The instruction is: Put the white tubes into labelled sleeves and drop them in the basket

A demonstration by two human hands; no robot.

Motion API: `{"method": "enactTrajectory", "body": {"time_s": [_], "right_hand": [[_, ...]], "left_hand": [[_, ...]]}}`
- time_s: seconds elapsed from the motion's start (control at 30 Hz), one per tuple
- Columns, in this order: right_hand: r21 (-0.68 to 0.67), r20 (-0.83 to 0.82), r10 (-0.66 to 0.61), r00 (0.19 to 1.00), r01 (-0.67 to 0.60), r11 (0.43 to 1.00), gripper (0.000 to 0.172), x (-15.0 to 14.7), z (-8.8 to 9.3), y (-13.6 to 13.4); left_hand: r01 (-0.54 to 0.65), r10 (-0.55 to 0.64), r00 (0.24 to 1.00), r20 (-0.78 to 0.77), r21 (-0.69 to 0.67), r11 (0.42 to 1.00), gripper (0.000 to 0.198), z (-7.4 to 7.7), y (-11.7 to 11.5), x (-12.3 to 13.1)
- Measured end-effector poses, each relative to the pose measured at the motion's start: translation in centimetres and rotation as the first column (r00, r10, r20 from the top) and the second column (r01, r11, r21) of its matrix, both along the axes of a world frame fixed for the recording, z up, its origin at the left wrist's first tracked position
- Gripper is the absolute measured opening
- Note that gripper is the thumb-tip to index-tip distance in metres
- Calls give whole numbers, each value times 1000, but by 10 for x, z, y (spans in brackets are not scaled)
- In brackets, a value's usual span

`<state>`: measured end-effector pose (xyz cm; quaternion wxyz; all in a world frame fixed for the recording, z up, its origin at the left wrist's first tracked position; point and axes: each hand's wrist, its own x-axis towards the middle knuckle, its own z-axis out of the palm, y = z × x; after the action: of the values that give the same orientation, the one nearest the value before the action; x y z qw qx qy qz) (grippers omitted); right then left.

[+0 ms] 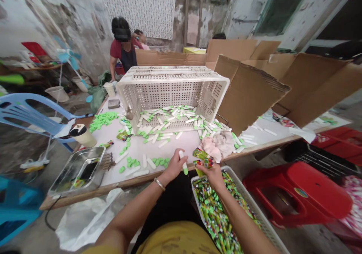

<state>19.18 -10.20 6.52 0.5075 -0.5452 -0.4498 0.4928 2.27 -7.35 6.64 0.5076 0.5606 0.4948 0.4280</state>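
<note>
My left hand (175, 165) grips a white plastic tube with a green cap (183, 162), held upright above the table's near edge. My right hand (212, 175) holds a small bunch of printed green-and-yellow wrappers (203, 158), close to a crumpled pink cloth (212, 146). Loose white tubes (151, 133) and green caps (103, 120) lie scattered over the white tabletop (135, 152). A white perforated plastic crate (172, 92) stands tilted on the table above them. Below my right hand, a white basket (243, 205) is full of wrapped green-and-yellow tubes.
A steel tray (77, 173) sits at the table's left corner. Cardboard sheets (249, 92) rise behind the crate on the right. A red plastic stool (296, 193) stands to my right, a blue plastic chair (31, 112) to my left. A person (123, 48) stands beyond the table.
</note>
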Motion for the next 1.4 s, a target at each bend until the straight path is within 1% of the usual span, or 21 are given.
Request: {"method": "enactTrajectory", "body": {"time_s": [0.1,0.17,0.27,0.43,0.53,0.6,0.73,0.8,0.87,0.93,1.0,1.03,1.13,1.2,1.27,1.37,1.4], "right_hand": [[28,44,-10,999,9,1000,22,8,-1,-3],[55,68,8,998,-12,998,23,12,0,-5],[63,101,58,993,-65,996,27,15,4,-7],[34,138,92,986,-97,995,24,16,12,-11],[43,135,114,984,-121,992,22,15,17,-12],[48,123,121,985,-128,991,21,13,20,-12],[64,93,128,987,-134,989,21,10,25,-11],[44,61,157,986,-160,986,21,9,25,-11],[-20,-31,216,976,-217,976,23,8,25,-11],[-122,-179,267,947,-291,949,29,7,25,-11],[-205,-301,266,916,-335,920,33,7,24,-11],[-231,-332,250,910,-335,913,33,6,24,-11],[-277,-332,200,922,-298,914,30,5,23,-9],[-299,-322,201,925,-301,905,29,3,23,-7],[-288,-319,232,919,-328,900,30,1,24,-6],[-221,-306,301,903,-375,900,31,-2,27,-4],[-209,-300,318,899,-387,898,32,-2,28,-4]], "left_hand": [[-24,25,999,-27,21,999,28,8,5,-3],[-23,23,1000,-11,36,999,26,16,8,-3],[-30,26,997,66,67,997,26,30,11,0],[-37,1,966,259,133,990,27,53,9,8],[-22,-27,952,304,158,987,26,60,8,12],[-5,-43,954,297,159,987,26,62,7,14],[80,-108,965,239,122,989,28,61,6,16],[130,-149,963,222,99,987,28,58,6,16],[154,-168,963,211,80,985,28,54,6,15],[149,-158,970,186,64,987,28,49,6,13],[146,-150,980,128,46,988,28,44,6,12],[142,-145,986,82,42,989,27,42,6,11],[109,-100,991,-94,94,990,22,35,2,9],[87,-61,983,-171,152,985,20,31,-3,11],[121,-91,978,-188,152,981,19,27,-10,14],[197,-181,972,-153,98,975,21,22,-18,17],[203,-189,972,-139,95,974,21,21,-19,17]]}}
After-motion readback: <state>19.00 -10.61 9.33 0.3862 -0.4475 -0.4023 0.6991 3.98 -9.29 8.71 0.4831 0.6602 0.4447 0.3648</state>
